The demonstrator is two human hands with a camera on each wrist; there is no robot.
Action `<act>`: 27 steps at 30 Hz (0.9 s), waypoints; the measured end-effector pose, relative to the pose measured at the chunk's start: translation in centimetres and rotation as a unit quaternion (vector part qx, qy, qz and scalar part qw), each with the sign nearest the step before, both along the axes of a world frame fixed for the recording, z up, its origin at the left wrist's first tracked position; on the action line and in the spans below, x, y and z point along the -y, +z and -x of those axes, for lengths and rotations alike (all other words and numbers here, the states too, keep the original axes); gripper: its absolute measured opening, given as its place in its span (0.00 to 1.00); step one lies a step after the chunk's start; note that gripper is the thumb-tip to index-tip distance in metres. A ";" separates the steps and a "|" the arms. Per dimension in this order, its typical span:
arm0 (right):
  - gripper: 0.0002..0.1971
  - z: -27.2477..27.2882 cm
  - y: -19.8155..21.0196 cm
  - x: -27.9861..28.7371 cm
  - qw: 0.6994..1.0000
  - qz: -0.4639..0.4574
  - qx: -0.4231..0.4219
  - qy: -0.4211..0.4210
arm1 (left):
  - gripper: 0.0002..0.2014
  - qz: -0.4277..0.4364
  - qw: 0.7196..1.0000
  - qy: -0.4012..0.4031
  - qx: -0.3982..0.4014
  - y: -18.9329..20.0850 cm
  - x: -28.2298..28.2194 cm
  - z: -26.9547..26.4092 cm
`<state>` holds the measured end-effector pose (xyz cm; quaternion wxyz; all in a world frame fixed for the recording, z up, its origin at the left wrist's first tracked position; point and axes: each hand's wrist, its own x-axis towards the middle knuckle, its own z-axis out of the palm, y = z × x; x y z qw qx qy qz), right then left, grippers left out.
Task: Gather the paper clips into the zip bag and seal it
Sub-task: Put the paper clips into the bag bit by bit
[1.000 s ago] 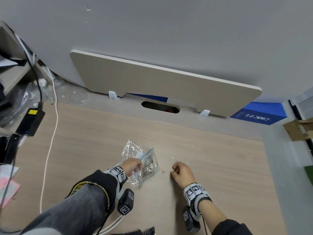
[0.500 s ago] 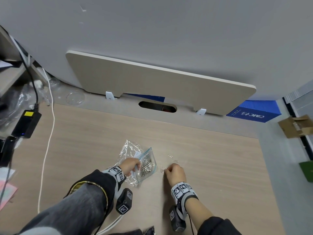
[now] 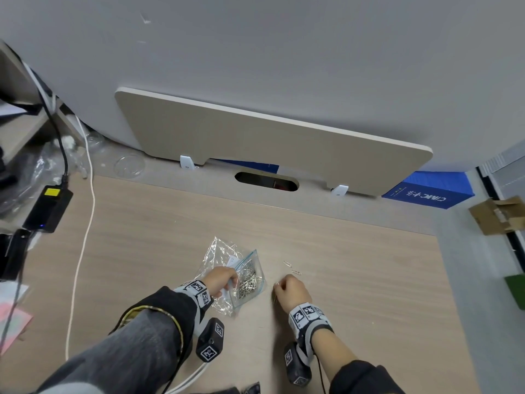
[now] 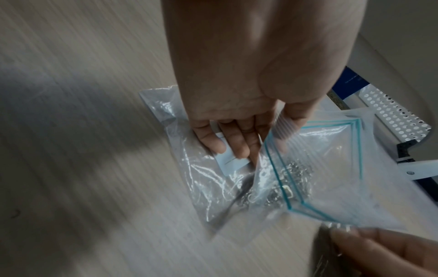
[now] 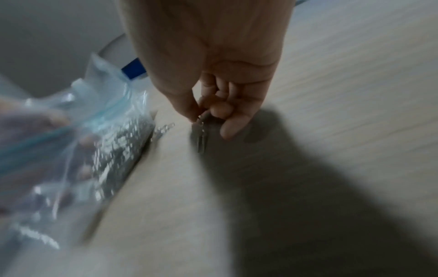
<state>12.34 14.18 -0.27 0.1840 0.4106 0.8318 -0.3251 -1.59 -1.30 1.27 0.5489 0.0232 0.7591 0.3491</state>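
Observation:
A small clear zip bag (image 3: 250,280) with a blue zip line lies on the wooden desk, with a heap of silver paper clips (image 4: 296,174) inside. My left hand (image 3: 230,280) pinches one lip of the bag's mouth (image 4: 279,129) and holds it open. Just right of the bag, my right hand (image 3: 279,285) pinches a few paper clips (image 5: 200,135) between thumb and forefinger, close above the desk. Two loose clips (image 3: 287,263) (image 3: 296,272) lie beyond the right hand. Another clip (image 5: 166,128) lies beside the bag.
A crumpled clear wrapper (image 3: 218,251) with a white label lies under and behind the zip bag. At the left are a black power brick (image 3: 48,209) and a white cable (image 3: 85,237). A beige panel (image 3: 270,143) stands behind the desk (image 3: 355,280).
My right hand has shifted left toward the bag and has taken up the clips that lay beside it. The left hand has stayed on the bag.

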 end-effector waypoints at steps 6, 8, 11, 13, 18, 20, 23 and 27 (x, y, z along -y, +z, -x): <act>0.06 2.2 3.4 -0.3 0.977 0.051 -0.205 -0.036 | 0.14 0.006 1.000 0.017 0.007 0.0 -0.1 0.0; 0.04 3.1 4.5 0.4 0.977 0.050 -0.205 0.025 | 0.14 0.007 1.000 0.018 0.004 0.0 -0.1 0.0; 0.04 3.7 5.3 1.5 0.979 0.028 -0.152 0.132 | 0.13 0.014 1.000 0.015 -0.004 -0.1 -0.1 0.0; 0.03 3.9 5.3 1.6 0.979 0.014 -0.135 0.155 | 0.13 0.014 1.000 0.016 -0.005 -0.2 -0.1 -0.1; 0.05 3.6 4.5 -0.5 0.979 -0.016 -0.202 0.006 | 0.15 0.000 1.000 0.001 -0.010 -0.2 0.0 -0.1; 0.05 3.1 3.8 -1.4 0.987 -0.038 -0.158 -0.004 | 0.15 -0.003 1.000 -0.001 -0.013 -0.2 0.0 -0.1; 0.07 2.3 2.1 -1.5 0.992 -0.046 -0.053 0.104 | 0.15 -0.005 1.000 0.004 -0.010 -0.3 0.0 -0.1; 0.09 2.5 0.2 0.5 0.985 -0.034 -0.062 0.159 | 0.16 -0.005 1.000 -0.005 -0.016 -0.3 -0.1 -0.1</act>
